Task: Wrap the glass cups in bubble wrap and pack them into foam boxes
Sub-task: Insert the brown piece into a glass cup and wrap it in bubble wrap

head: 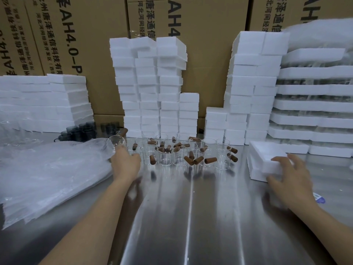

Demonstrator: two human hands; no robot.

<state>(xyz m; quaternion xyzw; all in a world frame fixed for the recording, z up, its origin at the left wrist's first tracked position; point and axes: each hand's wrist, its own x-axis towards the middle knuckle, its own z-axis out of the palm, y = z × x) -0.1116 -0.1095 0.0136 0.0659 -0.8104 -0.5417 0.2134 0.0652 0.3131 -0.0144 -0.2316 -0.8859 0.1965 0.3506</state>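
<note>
Landmark: cluster of clear cups [172, 155], upright, mid-bench, far side of the steel bench [191, 217].

- Brown cylinders [210, 160] are scattered through the cluster; some lie flat among the cups and some are tilted. Whether they are attached to the cups, cannot tell.
- Left hand [126, 161] is at the cluster's left edge. Its fingers are curled around the lower part of one glass cup [116, 143], which is tilted, with its mouth pointing up and away from the cluster.
- Bubble wrap [47, 173] lies left of the cluster in a loose pile of sheets. The held cup sits right at its near corner.
- Right hand [290, 178] is right of the cluster. Its fingers are over the top and its thumb on the near side of a foam box [265, 150], clasping it. The box rests on the bench, well apart from the cups.
- Dark glass cups [82, 131] stand behind and left of the cluster, in a small group.
- Tall foam stacks [152, 83] stand directly behind the cluster, and more stacks [252, 83] stand behind and right of it.
- Low foam stack [44, 100] is far left of the cluster, beyond the bubble wrap.
- Foam trays [313, 106] are layered far right of the cluster, with glassware dimly visible between the layers.
- Cardboard cartons [86, 35] form a wall behind everything.
</note>
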